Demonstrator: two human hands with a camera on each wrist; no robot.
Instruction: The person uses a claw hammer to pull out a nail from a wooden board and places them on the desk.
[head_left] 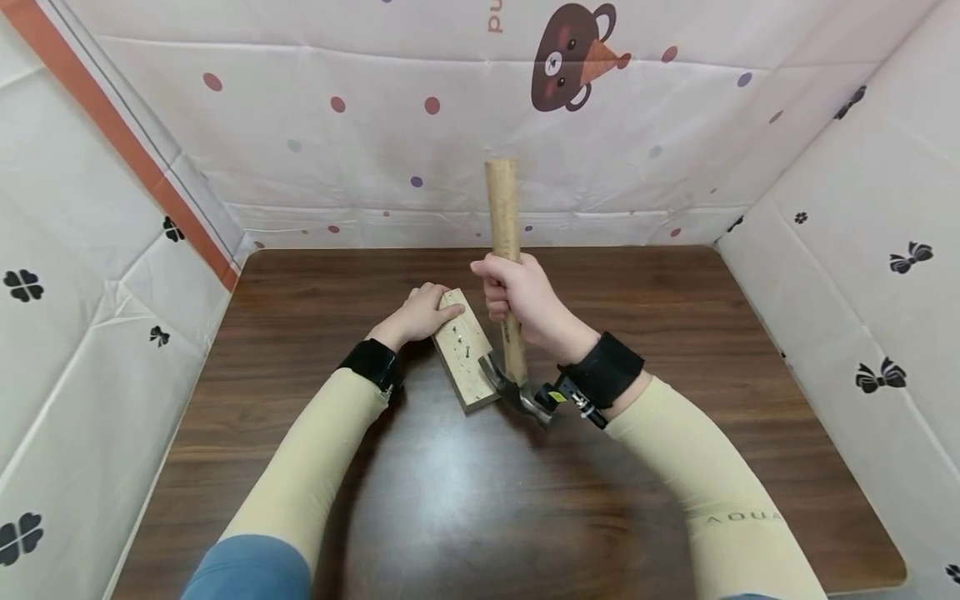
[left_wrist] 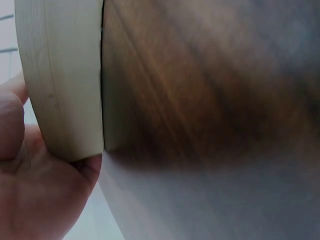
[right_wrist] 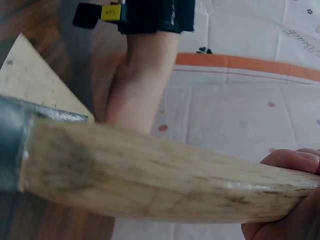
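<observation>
A pale wooden block (head_left: 471, 379) lies at a slant on the table, with small dark marks and a little nail (head_left: 468, 352) on its top face. My left hand (head_left: 422, 315) grips the block's far end, thumb over the top; the left wrist view shows the block's side (left_wrist: 65, 75) with the hand (left_wrist: 40, 185) around its end. In my right hand (head_left: 525, 296) is a claw hammer, held by its wooden handle (head_left: 503, 208), which points up and away. The hammer's metal head (head_left: 517, 395) is down beside the block, one curved end overlapping the block's right edge.
The dark brown wooden table (head_left: 637, 500) spreads around both arms. White printed sheets rise behind it (head_left: 360, 158) and on both sides, like walls. Black bands with small devices sit on both wrists, the right one (head_left: 603, 375) close to the hammer head.
</observation>
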